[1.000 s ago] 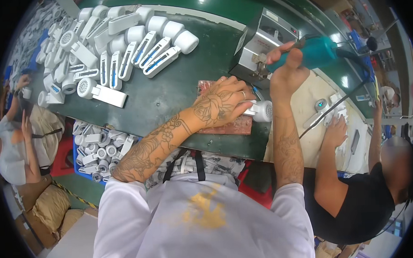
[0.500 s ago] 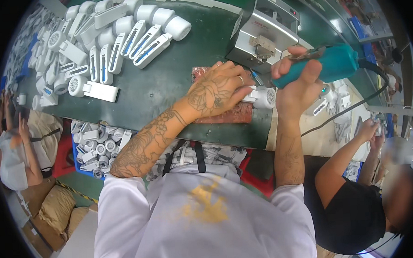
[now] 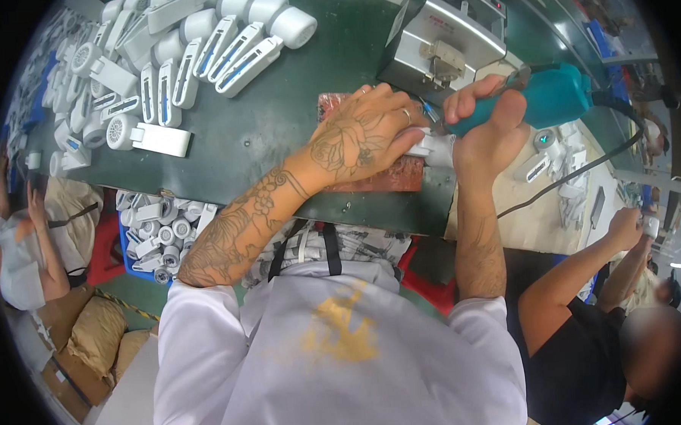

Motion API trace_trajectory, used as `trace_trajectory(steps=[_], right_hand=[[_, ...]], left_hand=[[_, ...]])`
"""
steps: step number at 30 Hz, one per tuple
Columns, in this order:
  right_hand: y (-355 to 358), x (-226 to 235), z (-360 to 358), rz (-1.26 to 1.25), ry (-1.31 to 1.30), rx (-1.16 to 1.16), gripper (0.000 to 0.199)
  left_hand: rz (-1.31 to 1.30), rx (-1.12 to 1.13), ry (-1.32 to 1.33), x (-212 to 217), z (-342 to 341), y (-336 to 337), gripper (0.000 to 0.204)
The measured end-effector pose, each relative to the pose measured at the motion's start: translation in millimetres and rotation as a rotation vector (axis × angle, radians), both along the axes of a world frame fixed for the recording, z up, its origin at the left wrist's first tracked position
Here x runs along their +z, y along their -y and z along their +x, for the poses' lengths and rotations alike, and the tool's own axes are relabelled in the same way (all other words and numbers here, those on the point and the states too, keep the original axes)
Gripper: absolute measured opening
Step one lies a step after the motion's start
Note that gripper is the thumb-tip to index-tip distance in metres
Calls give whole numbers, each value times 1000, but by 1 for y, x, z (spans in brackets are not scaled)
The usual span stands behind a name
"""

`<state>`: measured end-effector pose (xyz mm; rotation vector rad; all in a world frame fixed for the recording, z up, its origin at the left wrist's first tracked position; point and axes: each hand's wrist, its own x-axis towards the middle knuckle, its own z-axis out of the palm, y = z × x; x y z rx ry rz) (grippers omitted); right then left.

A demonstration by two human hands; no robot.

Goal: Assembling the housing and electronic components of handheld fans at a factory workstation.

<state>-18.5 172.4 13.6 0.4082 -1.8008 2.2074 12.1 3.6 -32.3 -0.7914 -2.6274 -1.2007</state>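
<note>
Head view, right hand point(image 3: 489, 126) fingers clamped on teal screwdriver point(image 3: 537, 101), lying crosswise, tip pointing left, left hand point(image 3: 364, 135) fingers pressing white part point(image 3: 436, 146)

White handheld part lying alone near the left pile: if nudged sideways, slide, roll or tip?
The white part probably slides: its long flat handle lies on the green table. Its round head might make it pivot. The plastic-looking shell suggests stiff and light. It lies low, so tipping seems unlikely.
</note>
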Motion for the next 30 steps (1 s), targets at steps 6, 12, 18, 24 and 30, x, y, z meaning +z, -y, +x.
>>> trace_trajectory(steps=[6,12,18,24,30], right_hand=[[0,-1,-3,3,17,19,66],[1,11,-7,38,38,-51,71],[19,23,-52,65,-218,-159,70],[21,7,-62,-83,-231,-58,51],[23,17,-44,-16,-91,-4,53]], left_hand=[[-2,6,13,-4,0,0,22],[-11,2,-7,-1,2,0,21],[36,17,-74,-9,1,2,22],[7,25,-84,-3,3,1,21],[39,7,-31,-8,2,2,21]])
